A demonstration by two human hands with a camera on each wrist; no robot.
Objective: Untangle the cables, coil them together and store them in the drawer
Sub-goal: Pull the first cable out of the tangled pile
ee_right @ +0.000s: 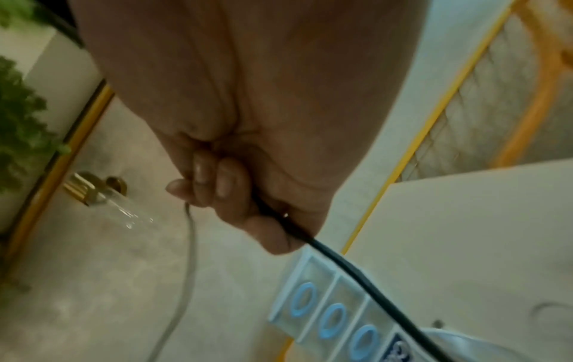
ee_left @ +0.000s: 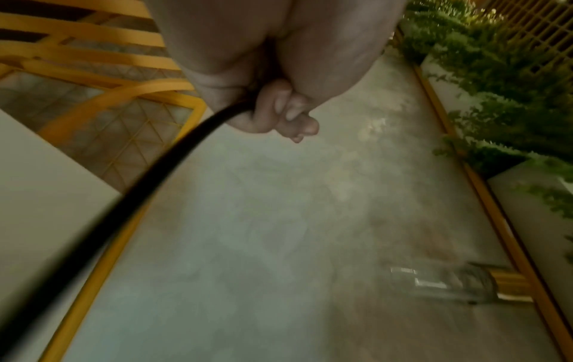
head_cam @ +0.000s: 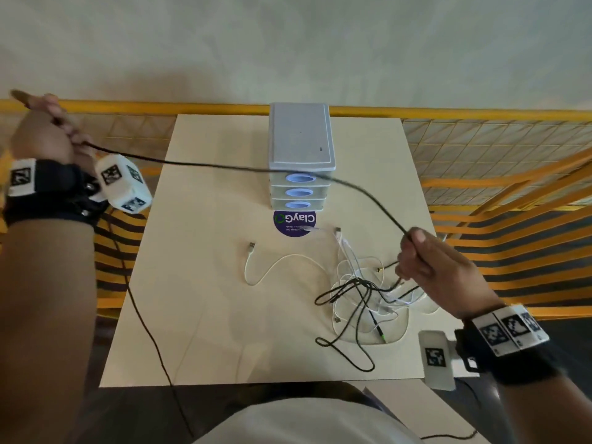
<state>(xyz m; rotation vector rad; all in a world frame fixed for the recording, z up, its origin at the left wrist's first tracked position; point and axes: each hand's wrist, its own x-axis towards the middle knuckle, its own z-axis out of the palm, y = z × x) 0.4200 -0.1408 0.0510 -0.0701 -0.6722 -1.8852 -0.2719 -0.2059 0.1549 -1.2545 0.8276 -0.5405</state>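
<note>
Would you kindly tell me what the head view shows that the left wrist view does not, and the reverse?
Head only: the right hand holding the black cable, the drawers, and a tangle of cables on the table. Left wrist only: a hedge and the curled fingertips of the left hand. Both: the left hand gripping the cable, the yellow railing.

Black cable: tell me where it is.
Head view: black cable hangs between left hand and right hand, crossing in front of the drawer unit, above the table.

A thin black cable [head_cam: 224,166] stretches taut above the table.
</note>
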